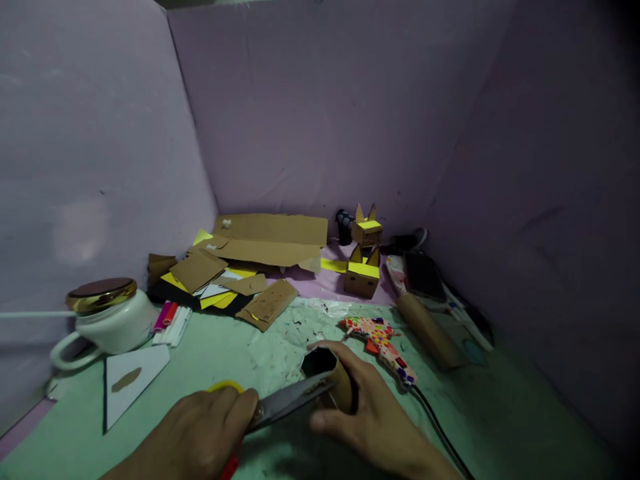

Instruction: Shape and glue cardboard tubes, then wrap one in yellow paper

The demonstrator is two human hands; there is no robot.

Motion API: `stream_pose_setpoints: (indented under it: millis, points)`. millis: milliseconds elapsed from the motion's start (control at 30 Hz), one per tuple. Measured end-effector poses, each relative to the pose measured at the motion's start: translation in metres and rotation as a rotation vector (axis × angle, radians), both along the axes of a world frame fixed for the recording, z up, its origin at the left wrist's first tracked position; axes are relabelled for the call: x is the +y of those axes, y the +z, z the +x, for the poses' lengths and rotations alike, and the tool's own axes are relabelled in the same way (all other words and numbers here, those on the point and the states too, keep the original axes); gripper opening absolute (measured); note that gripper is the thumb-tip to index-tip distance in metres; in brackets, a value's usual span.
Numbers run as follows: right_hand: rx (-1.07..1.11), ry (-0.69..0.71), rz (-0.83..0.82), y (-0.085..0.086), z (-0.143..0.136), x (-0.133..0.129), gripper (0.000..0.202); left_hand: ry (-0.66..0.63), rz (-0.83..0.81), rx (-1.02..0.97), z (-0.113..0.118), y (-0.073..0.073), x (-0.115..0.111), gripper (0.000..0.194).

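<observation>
My left hand (pixel 200 430) is closed round the handles of a pair of scissors (pixel 290 400), with yellow and red showing at the grip. The blades point right and reach the near side of a short brown cardboard tube (pixel 341 387). Whether they are cutting into it, I cannot tell. My right hand (pixel 367 413) grips that tube from the right, thumb in front and fingers behind. The tube's dark hollow end faces up and to the left. Just beyond my right hand lies a flower-patterned glue gun (pixel 380 343) with a black cord.
White mug with a gold-rimmed lid (pixel 115 323), markers (pixel 170 323) and a white card piece (pixel 133 380) at left. Cardboard sheets (pixel 270 250) lie behind. Two small cardboard boxes with ears (pixel 362 279) stand at the back; a longer cardboard tube (pixel 430 331) and phone (pixel 424 275) lie right.
</observation>
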State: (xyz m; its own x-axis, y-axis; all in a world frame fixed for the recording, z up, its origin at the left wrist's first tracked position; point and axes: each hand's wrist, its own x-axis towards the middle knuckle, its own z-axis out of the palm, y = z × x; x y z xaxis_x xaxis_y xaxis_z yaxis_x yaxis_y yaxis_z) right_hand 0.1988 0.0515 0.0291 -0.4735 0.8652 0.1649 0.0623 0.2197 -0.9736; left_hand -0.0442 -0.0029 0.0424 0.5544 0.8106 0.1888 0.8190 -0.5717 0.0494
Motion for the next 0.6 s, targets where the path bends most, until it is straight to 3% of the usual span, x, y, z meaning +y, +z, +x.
stream_pose_setpoints:
  millis: [67,100,267,467,600]
  points:
    - [0.022,0.209,-0.184,0.005,0.003,0.002,0.028,-0.046,0.004,-0.018,-0.004,-0.003,0.002,0.026]
    - [0.022,0.239,-0.237,0.005,0.002,0.002,0.025,-0.054,-0.003,-0.02,-0.005,-0.005,0.003,0.025]
    - [-0.043,0.058,-0.191,-0.002,-0.012,-0.007,0.021,0.019,-0.102,0.074,-0.004,-0.014,0.001,0.03]
    - [-0.062,0.058,-0.171,0.008,-0.016,-0.011,0.018,0.018,-0.139,0.093,0.001,0.001,-0.006,0.034]
    - [-0.062,0.054,-0.175,0.006,-0.016,-0.01,0.018,0.025,-0.124,0.077,0.002,0.003,-0.008,0.037]
